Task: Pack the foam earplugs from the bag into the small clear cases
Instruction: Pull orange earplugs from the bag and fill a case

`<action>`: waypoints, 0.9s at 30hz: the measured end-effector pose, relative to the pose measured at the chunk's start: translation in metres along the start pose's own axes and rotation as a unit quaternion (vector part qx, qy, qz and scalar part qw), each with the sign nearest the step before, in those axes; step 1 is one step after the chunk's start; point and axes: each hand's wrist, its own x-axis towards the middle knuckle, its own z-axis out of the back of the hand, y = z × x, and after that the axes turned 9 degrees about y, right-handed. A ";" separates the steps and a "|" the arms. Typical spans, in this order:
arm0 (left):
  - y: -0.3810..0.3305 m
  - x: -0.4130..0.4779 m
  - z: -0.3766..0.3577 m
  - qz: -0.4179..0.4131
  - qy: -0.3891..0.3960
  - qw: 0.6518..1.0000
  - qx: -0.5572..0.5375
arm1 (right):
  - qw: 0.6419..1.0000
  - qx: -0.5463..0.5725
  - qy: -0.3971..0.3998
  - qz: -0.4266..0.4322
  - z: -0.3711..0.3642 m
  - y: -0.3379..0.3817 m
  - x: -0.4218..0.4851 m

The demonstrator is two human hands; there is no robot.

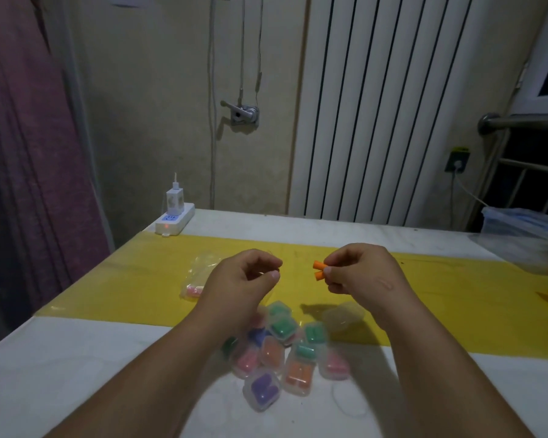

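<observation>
Head view: orange earplugs point(319, 270) in right hand point(369, 276), long axes leftward.

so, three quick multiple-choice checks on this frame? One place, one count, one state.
1. Where does the bag lie?
A. on the yellow sheet, left of the left hand
B. in the right hand
C. on the floor

2. How many orange earplugs does the right hand hold?
A. one
B. two
C. four

3. What is the right hand doing?
A. lying flat on the table
B. fingers straight, holding nothing
C. pinching the orange earplugs above the table

Answers:
1 A: the bag, with pink earplugs inside, rests on the yellow sheet beyond the left hand's outer side.
2 B: two orange ends stick out side by side from the fingertips.
3 C: the fingers are curled round the earplugs, clear of the surface.
</observation>
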 end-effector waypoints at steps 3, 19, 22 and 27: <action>-0.007 0.005 -0.009 0.006 0.035 0.997 0.062 | 0.999 -0.035 -0.031 -0.014 0.009 -0.004 0.003; -0.021 0.032 -0.088 0.046 0.196 0.876 0.438 | 0.992 -0.098 -0.083 -0.018 0.015 -0.009 0.005; -0.021 0.033 -0.075 0.041 0.140 0.923 0.356 | 0.991 -0.086 -0.098 -0.004 0.016 -0.006 0.004; -0.014 0.022 -0.031 0.069 0.076 0.978 0.180 | 0.993 -0.076 -0.091 0.018 0.003 -0.004 0.003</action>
